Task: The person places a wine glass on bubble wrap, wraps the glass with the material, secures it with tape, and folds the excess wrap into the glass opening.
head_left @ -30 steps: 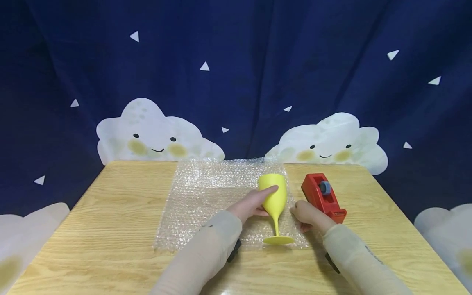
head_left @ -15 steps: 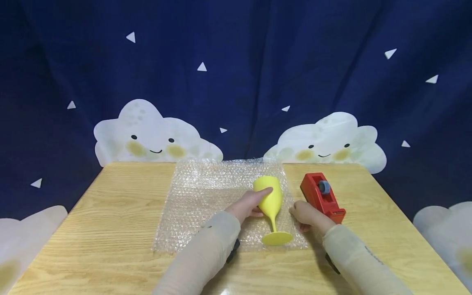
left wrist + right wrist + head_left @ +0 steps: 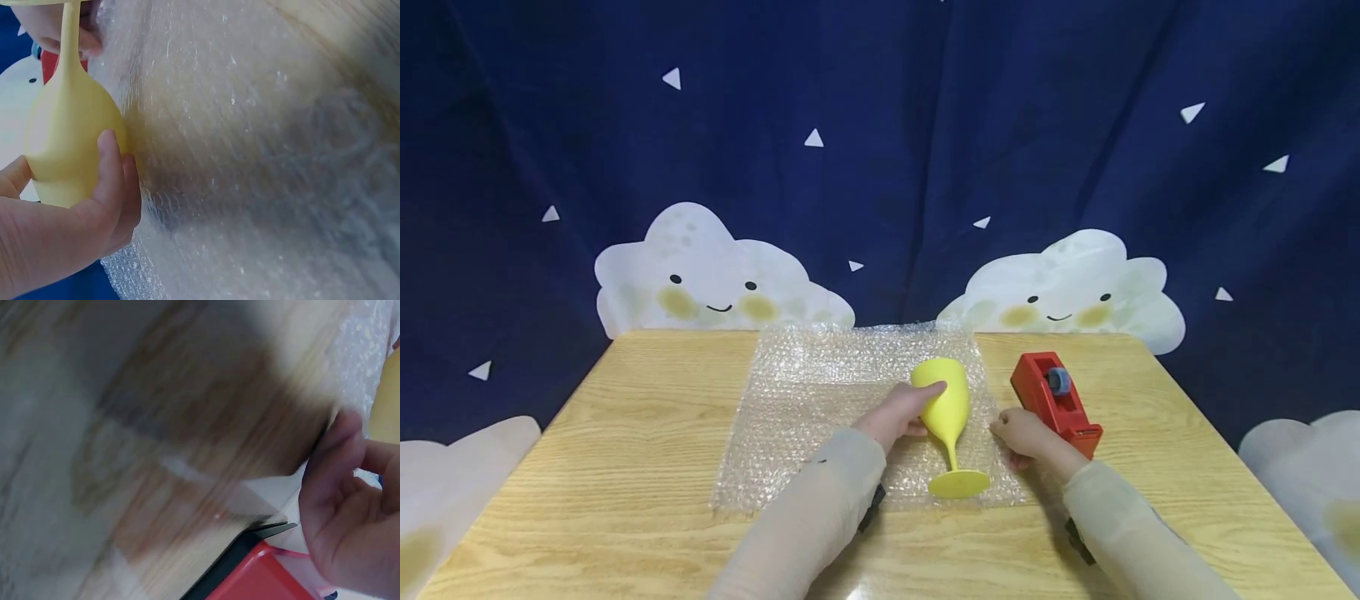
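Observation:
My left hand (image 3: 897, 412) grips a yellow plastic wine goblet (image 3: 950, 408) by its bowl, thumb on one side and fingers round the other. The goblet leans, its rim toward the far side and its round foot toward me, over the right part of a clear bubble wrap sheet (image 3: 820, 433). In the left wrist view the goblet's bowl (image 3: 72, 131) sits between thumb and fingers. At the sheet's right edge my right hand (image 3: 1026, 433) pinches the wrap with curled fingers; in the right wrist view the thumb (image 3: 344, 428) lies at the wrap's edge (image 3: 364, 359).
A red tape dispenser (image 3: 1047, 392) with a blue-cored roll stands just right of my right hand. The wooden table (image 3: 625, 433) extends to both sides. Behind it hangs a dark blue curtain (image 3: 880, 167) with smiling clouds and white triangles.
My left hand has shifted the goblet slightly to the left, and its rim is a little lower. The right hand has stayed at the wrap's right edge.

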### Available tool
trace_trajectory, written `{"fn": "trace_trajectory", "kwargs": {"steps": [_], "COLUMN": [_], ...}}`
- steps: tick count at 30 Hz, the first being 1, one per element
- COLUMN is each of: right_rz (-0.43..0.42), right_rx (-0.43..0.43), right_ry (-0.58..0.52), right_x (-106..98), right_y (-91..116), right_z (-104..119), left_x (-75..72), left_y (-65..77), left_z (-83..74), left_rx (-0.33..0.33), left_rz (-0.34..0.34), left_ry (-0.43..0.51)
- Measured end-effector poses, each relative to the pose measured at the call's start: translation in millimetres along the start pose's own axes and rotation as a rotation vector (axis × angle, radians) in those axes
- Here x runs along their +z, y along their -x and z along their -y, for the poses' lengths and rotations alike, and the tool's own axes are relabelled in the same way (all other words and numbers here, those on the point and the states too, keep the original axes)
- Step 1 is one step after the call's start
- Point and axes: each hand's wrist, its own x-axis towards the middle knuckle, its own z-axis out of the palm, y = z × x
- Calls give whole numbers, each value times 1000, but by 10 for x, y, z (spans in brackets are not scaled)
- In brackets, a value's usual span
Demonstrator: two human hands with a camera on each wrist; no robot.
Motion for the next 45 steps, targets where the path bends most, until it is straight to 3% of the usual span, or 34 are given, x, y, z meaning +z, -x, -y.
{"fn": "trace_trajectory", "kwargs": {"steps": [8,16,24,30,38,45], "right_rz": [-145,-157,-162,-178,-98,-6], "right_rx": [-68,-138,-246,-318,-325,-312], "right_ry": [18,-76,-69,-28,-13,-58], "right_x": [-57,-117,-31,5,-24,-1], "right_y": [-19,18,15,-27,12,47], "right_z": [70,205,343,418,461,526], "left_x": [-7,-19,-4,-11,-30,-108], "left_y": [-19,-12,21,26,-5,13], "left_z": [16,8,32,31,52,108], "left_rx": [3,-6,-3,-25,65,89], "left_rz": [14,21,11,-39,-85,-55], "left_ry": [5,17,55,76,9,16]}}
